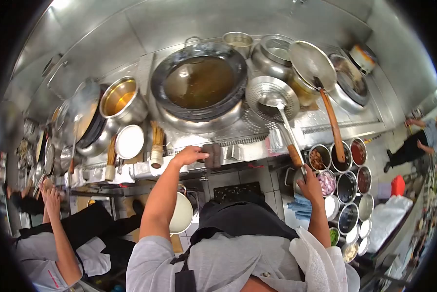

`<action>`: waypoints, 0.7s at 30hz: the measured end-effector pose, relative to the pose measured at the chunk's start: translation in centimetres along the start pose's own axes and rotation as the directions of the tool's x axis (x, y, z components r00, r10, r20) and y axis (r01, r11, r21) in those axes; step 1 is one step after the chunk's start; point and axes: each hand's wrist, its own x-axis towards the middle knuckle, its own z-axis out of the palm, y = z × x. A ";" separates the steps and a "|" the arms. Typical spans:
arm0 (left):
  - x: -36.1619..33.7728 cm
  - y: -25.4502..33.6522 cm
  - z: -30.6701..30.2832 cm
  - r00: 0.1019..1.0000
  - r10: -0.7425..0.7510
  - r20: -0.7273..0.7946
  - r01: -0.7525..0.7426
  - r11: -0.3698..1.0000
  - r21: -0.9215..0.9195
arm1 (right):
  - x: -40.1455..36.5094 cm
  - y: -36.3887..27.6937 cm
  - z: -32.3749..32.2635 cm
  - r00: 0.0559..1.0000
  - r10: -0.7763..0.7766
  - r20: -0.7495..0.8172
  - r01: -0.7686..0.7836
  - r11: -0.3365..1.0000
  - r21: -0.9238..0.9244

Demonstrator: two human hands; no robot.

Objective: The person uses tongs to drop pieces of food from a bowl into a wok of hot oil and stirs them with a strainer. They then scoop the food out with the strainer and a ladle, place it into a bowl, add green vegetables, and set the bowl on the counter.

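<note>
My right hand (310, 184) is closed around the end of the wooden-handled skimmer (273, 99). Its perforated round bowl lies over the stove's perforated drain area, just right of a large black wok (199, 80) with brown oil in it. At the front edge of the stove, my left hand (188, 155) rests with its thumb and index finger stretched out; its other fingers are partly hidden. The fingertips reach a dark brown folded piece (212, 155), perhaps cloth, hanging over that edge.
A wire strainer (313, 65) with a long wooden handle rests across a pot at the right. Several ingredient containers (347, 187) stand below it. Left are a pot of yellow liquid (118, 100), a white bowl (130, 141) and a bamboo brush (157, 146). A co-worker (58, 228) stands at left.
</note>
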 end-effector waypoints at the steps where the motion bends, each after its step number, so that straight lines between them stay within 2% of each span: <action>1: 0.5 0.0 0.1 0.999 -0.015 0.050 0.014 1.000 0.012 | 0.1 0.2 0.1 1.000 0.008 -0.001 -0.008 1.000 0.028; 4: 0.1 1.7 2.0 0.991 -0.066 -0.115 0.086 0.981 0.173 | 1.1 1.5 0.2 0.999 -0.014 0.052 0.012 0.999 0.048; 6: -1.0 3.8 2.8 0.977 -0.123 -0.176 0.159 0.965 0.210 | 1.6 0.7 -0.9 0.989 0.033 0.142 -0.041 0.998 0.056; 9: -0.6 4.7 3.7 0.960 -0.162 -0.227 0.218 0.943 0.253 | 2.5 2.0 -0.5 0.989 -0.100 0.111 0.097 0.995 0.029; 10: -0.2 5.0 4.3 0.954 -0.172 -0.247 0.237 0.934 0.266 | 2.6 1.4 -1.0 0.986 -0.060 0.154 0.052 0.997 0.054; 13: -1.0 7.9 5.8 0.926 -0.179 -0.331 0.283 0.912 0.297 | 3.5 1.7 -0.9 0.979 -0.093 0.183 0.089 0.996 0.032; 17: -1.4 9.5 7.5 0.867 -0.204 -0.455 0.318 0.929 0.188 | 5.0 3.5 0.1 0.967 -0.181 0.178 0.179 0.983 0.026; 18: -1.6 9.8 7.7 0.856 -0.182 -0.483 0.330 0.912 0.242 | 5.2 3.9 0.2 0.963 -0.192 0.187 0.191 0.981 0.026; 21: -2.5 11.1 7.7 0.842 -0.281 -0.460 0.381 0.914 0.139 | 5.6 3.6 -0.4 0.949 -0.220 0.228 0.215 0.975 0.047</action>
